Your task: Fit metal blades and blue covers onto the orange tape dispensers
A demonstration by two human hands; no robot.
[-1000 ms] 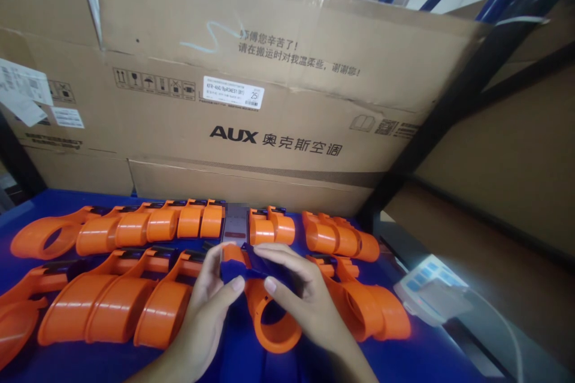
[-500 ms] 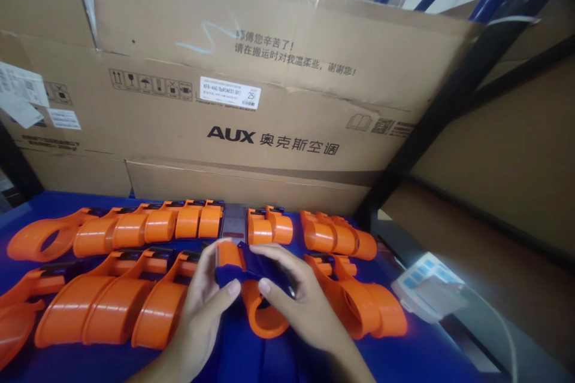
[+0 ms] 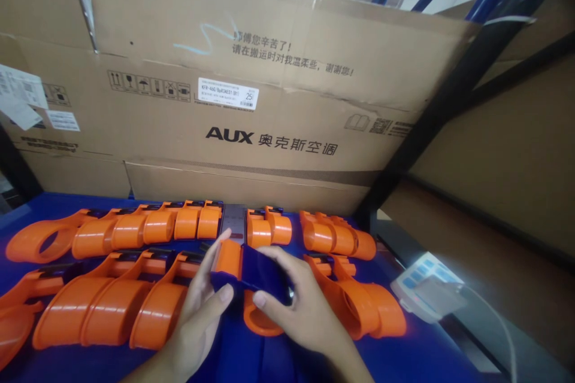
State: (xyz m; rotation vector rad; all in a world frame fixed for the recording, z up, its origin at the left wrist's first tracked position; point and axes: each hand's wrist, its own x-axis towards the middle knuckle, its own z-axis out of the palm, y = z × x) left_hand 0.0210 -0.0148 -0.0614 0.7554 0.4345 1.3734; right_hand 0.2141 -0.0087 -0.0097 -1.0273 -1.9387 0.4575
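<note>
My left hand [image 3: 200, 305] and my right hand [image 3: 296, 296] are closed on one plastic tape dispenser [image 3: 265, 274] with orange and dark blue parts. The left fingers and thumb grip its side by an orange block. Across the blue part, the right hand wraps over the top with its thumb in front. Below the right thumb shows an orange ring [image 3: 258, 320], partly hidden by that hand. Similar orange dispensers [image 3: 114, 311] stand in a row left of my hands, and more [image 3: 357, 299] stand to the right.
A back row of orange dispensers [image 3: 157, 227] runs before a large cardboard panel [image 3: 278, 114]. Everything rests on a blue surface [image 3: 103, 365]. A white device with a cable [image 3: 429, 287] lies at right, near a dark metal post [image 3: 431, 114].
The dispenser has tilted in my hands, so more of its blue face shows and less of the ring below. Both hands keep their hold.
</note>
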